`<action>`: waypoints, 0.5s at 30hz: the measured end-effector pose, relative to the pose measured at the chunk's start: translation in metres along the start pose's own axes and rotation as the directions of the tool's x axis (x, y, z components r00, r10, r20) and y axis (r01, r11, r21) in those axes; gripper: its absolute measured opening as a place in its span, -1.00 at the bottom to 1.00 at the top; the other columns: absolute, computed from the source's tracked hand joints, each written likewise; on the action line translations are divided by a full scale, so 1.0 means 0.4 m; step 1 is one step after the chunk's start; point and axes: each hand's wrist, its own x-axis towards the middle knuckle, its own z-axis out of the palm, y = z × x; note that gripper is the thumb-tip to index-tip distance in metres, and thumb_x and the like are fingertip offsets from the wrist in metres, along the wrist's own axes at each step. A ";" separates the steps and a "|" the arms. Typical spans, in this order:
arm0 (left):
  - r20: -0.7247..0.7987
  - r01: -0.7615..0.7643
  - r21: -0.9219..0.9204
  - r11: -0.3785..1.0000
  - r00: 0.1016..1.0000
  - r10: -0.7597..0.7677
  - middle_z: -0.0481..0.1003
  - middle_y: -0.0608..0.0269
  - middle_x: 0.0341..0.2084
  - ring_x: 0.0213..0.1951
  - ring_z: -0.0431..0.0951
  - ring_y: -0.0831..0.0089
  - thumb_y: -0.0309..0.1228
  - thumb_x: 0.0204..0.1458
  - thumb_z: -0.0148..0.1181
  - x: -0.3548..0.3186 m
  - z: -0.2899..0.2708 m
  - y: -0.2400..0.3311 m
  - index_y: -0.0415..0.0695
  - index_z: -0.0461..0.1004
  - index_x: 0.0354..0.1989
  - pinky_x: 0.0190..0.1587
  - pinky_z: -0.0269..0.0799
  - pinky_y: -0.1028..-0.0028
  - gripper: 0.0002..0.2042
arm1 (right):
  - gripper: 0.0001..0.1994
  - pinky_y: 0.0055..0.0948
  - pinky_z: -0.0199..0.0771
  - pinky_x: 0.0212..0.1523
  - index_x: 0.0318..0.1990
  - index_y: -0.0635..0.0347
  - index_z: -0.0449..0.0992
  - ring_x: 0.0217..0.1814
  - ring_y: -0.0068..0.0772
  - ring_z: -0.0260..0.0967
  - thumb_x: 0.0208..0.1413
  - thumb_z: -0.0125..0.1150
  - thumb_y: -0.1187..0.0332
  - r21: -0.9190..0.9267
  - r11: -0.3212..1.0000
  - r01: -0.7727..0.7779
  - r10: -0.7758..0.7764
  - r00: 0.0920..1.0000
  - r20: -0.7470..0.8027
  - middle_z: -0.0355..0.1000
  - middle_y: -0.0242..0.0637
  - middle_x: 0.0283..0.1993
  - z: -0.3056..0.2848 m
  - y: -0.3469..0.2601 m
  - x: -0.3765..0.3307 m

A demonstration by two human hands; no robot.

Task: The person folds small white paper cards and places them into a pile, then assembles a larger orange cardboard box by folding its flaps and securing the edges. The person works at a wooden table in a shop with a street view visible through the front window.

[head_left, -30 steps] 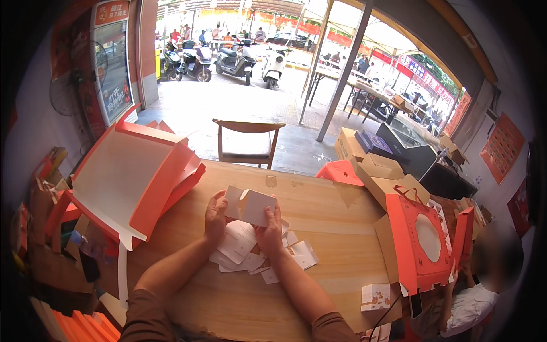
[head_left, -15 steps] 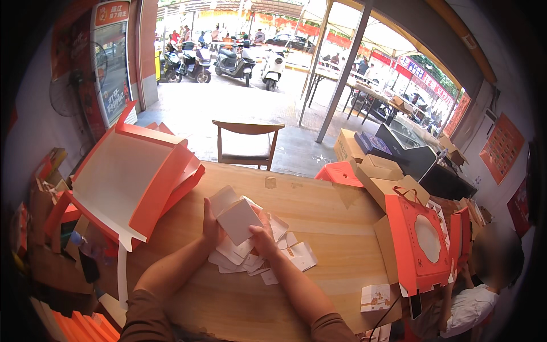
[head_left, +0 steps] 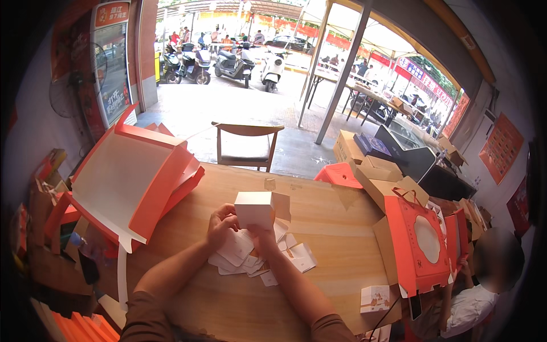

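A small white cardboard box (head_left: 254,210), squared up into a cube, is held between my two hands above the table. One of its flaps sticks out to the right. My left hand (head_left: 222,226) has its fingers bent against the box's left side. From below and the right, my right hand (head_left: 263,239) grips it; the box hides part of its fingers. Beneath my hands lies a loose pile of flat white box blanks (head_left: 235,255), some with orange print. A finished-looking small white box with a printed pattern (head_left: 375,298) stands at the table's right front.
On the left of the wooden table (head_left: 319,219) leans a large open red carton (head_left: 122,176). At the right stand a red gift box (head_left: 419,245) with an oval window and brown cartons (head_left: 393,176). A person (head_left: 476,305) sits beyond them. Past the far edge is a wooden chair (head_left: 249,134).
The flat white blank in my hands has become a squared box, raised slightly away from me. My left hand has shifted a little to the right, its fingers now bent against the box.
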 end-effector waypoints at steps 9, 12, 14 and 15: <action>0.047 -0.055 0.020 0.998 0.997 0.054 0.59 0.24 -0.12 -0.09 0.59 0.51 -0.23 0.15 0.44 0.008 -0.007 -0.023 -0.24 0.46 0.10 -0.04 0.54 0.47 -0.54 | -0.58 -0.34 0.57 0.06 0.14 0.29 0.53 0.07 -0.34 0.55 0.09 0.32 0.58 -0.231 0.973 0.008 -0.017 0.999 -0.036 0.59 -0.24 0.01 0.002 -0.002 -0.006; -0.034 -0.098 0.043 0.994 0.994 0.100 0.58 0.24 -0.15 -0.16 0.58 0.52 -0.30 0.23 0.35 -0.001 0.026 0.004 -0.24 0.44 0.12 -0.14 0.55 0.49 -0.61 | -0.58 -0.35 0.57 0.06 0.15 0.31 0.54 0.11 -0.36 0.53 0.10 0.35 0.52 -0.257 0.966 0.005 -0.011 1.000 -0.022 0.59 -0.23 0.05 0.001 -0.007 -0.005; -0.034 -0.147 0.084 0.986 0.988 0.150 0.57 0.24 -0.14 -0.16 0.58 0.52 -0.32 0.26 0.31 0.002 0.017 -0.009 -0.22 0.42 0.13 -0.16 0.56 0.49 -0.64 | -0.59 -0.35 0.57 0.07 0.15 0.30 0.54 0.11 -0.38 0.53 0.11 0.35 0.51 -0.227 0.974 0.020 -0.027 0.999 -0.031 0.58 -0.24 0.05 0.023 -0.017 -0.010; -0.033 -0.171 0.105 0.980 0.984 0.175 0.57 0.25 -0.14 -0.16 0.58 0.52 -0.33 0.28 0.29 0.003 0.009 -0.018 -0.20 0.41 0.14 -0.17 0.56 0.49 -0.65 | -0.59 -0.36 0.56 0.07 0.15 0.30 0.54 0.10 -0.38 0.53 0.12 0.36 0.50 -0.211 0.977 0.027 -0.035 0.999 -0.036 0.58 -0.25 0.05 0.032 -0.019 -0.010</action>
